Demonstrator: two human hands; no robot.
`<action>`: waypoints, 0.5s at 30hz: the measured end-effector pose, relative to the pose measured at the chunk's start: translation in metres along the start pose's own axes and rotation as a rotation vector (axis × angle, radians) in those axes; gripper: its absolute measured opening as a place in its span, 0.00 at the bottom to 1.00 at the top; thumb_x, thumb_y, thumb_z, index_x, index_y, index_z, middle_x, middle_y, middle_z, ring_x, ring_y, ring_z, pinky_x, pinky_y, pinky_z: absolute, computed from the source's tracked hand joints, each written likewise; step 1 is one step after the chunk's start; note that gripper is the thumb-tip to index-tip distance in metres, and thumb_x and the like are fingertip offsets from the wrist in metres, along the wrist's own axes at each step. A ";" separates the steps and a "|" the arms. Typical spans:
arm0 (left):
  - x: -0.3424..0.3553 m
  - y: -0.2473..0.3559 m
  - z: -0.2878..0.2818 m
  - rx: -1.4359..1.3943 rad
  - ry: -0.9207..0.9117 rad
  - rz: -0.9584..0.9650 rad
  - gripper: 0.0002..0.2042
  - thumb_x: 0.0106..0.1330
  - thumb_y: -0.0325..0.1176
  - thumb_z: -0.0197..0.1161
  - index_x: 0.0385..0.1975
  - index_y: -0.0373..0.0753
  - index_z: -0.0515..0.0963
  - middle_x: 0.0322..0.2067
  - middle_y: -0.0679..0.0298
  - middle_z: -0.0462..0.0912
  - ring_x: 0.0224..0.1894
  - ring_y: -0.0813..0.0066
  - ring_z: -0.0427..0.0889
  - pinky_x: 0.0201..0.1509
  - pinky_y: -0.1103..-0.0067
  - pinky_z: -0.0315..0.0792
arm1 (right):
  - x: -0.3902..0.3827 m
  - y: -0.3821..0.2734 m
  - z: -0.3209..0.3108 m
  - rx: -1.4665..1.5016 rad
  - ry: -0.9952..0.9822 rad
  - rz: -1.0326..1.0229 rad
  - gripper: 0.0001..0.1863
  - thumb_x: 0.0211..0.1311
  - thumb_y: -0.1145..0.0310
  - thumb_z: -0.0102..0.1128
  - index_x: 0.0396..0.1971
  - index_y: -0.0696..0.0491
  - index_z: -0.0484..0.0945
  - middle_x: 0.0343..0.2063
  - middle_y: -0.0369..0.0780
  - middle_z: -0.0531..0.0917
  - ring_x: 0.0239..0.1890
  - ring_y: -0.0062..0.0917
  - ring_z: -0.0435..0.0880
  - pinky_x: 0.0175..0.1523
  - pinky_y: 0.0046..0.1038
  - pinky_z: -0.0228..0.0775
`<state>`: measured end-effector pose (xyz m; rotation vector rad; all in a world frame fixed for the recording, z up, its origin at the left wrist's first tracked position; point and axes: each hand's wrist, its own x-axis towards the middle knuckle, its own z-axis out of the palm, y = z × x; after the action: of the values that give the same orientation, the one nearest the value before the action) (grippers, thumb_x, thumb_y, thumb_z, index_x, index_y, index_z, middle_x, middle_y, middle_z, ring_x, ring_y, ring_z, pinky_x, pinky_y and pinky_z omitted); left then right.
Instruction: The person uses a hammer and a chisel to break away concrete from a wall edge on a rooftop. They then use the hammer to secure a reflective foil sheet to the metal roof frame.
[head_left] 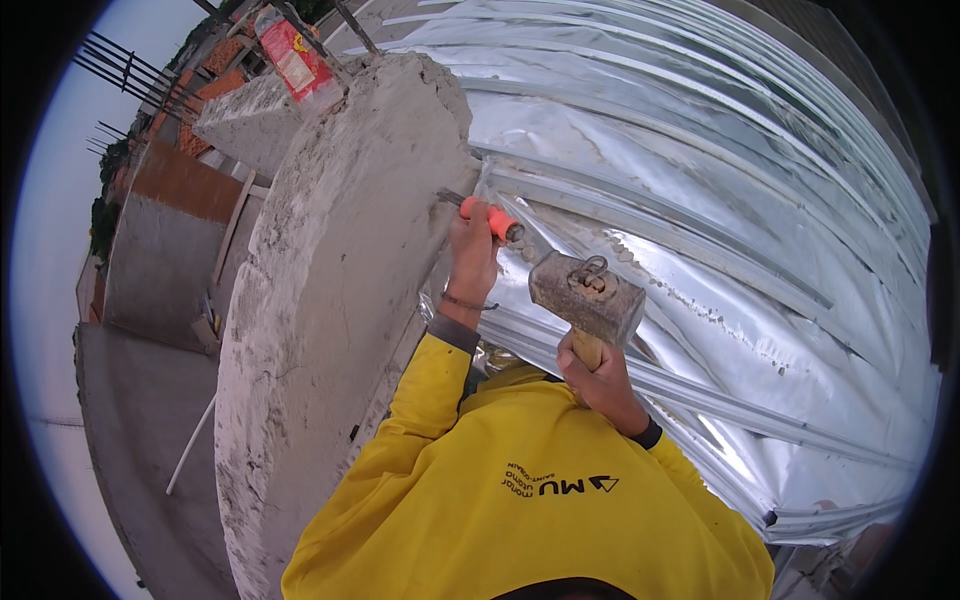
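Observation:
My left hand (472, 250) grips an orange-handled chisel (488, 218), its blade against the rough grey concrete wall (340, 240) near that wall's right edge. Its metal striking end points right, toward a heavy, worn hammer head (585, 300) just below and right of it, with a gap between them. My right hand (600, 380) is closed around the hammer's wooden handle (585, 350). Both arms are in yellow sleeves with dark cuffs.
Silver foil sheeting (720, 320) crossed by metal battens (680, 230) spreads right of the wall. A red-labelled plastic package (298, 60) sits on the wall's far end. Rebar (130, 65) sticks up behind. Lower concrete surfaces (150, 420) with a white pipe (190, 445) lie left.

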<state>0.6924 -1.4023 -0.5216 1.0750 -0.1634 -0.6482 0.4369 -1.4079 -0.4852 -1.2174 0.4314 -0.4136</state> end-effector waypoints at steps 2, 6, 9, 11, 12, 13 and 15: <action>0.002 0.001 0.007 -0.005 0.048 0.026 0.06 0.66 0.31 0.55 0.26 0.41 0.70 0.25 0.69 0.73 0.24 0.84 0.71 0.23 0.84 0.66 | 0.001 0.006 -0.004 -0.002 0.010 -0.025 0.12 0.68 0.62 0.61 0.32 0.54 0.72 0.19 0.28 0.70 0.19 0.10 0.66 0.24 0.17 0.56; 0.003 0.000 0.008 0.015 0.070 0.044 0.03 0.65 0.30 0.55 0.30 0.39 0.71 0.27 0.69 0.73 0.25 0.84 0.70 0.24 0.85 0.66 | 0.004 0.007 -0.009 0.047 0.051 0.013 0.10 0.66 0.65 0.61 0.32 0.55 0.73 0.20 0.29 0.71 0.19 0.11 0.67 0.25 0.18 0.58; -0.017 -0.003 0.023 0.045 0.227 0.127 0.08 0.66 0.30 0.56 0.43 0.39 0.71 0.34 0.68 0.71 0.29 0.85 0.70 0.26 0.85 0.67 | 0.004 0.006 -0.017 0.062 0.065 0.068 0.09 0.64 0.66 0.62 0.31 0.55 0.74 0.20 0.29 0.72 0.21 0.11 0.68 0.27 0.19 0.60; -0.030 -0.003 0.019 0.122 0.230 0.126 0.14 0.68 0.29 0.56 0.51 0.40 0.69 0.39 0.66 0.70 0.34 0.84 0.70 0.30 0.85 0.69 | 0.007 0.012 -0.020 0.071 0.046 0.017 0.12 0.67 0.63 0.62 0.33 0.55 0.71 0.17 0.30 0.69 0.15 0.12 0.65 0.22 0.18 0.58; -0.032 -0.003 0.002 0.189 0.149 0.083 0.16 0.68 0.28 0.55 0.55 0.41 0.67 0.41 0.66 0.70 0.37 0.83 0.71 0.33 0.84 0.71 | 0.008 0.012 -0.021 0.071 0.054 0.026 0.12 0.67 0.63 0.62 0.33 0.55 0.70 0.17 0.30 0.69 0.15 0.12 0.65 0.22 0.18 0.58; -0.035 -0.001 -0.010 0.258 0.070 0.036 0.19 0.69 0.28 0.55 0.59 0.42 0.65 0.44 0.65 0.69 0.40 0.82 0.72 0.36 0.83 0.73 | 0.009 0.012 -0.022 0.072 0.063 0.040 0.12 0.67 0.64 0.62 0.33 0.55 0.70 0.17 0.30 0.69 0.15 0.12 0.65 0.22 0.19 0.59; -0.044 0.001 -0.024 0.258 0.024 0.051 0.18 0.69 0.27 0.54 0.58 0.41 0.65 0.43 0.65 0.69 0.39 0.82 0.71 0.39 0.83 0.72 | 0.010 0.010 -0.024 0.084 0.076 0.066 0.12 0.67 0.65 0.62 0.32 0.55 0.70 0.17 0.30 0.69 0.15 0.12 0.66 0.21 0.19 0.60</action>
<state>0.6673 -1.3584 -0.5243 1.3215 -0.2576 -0.5779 0.4334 -1.4290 -0.5024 -1.1060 0.5133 -0.4179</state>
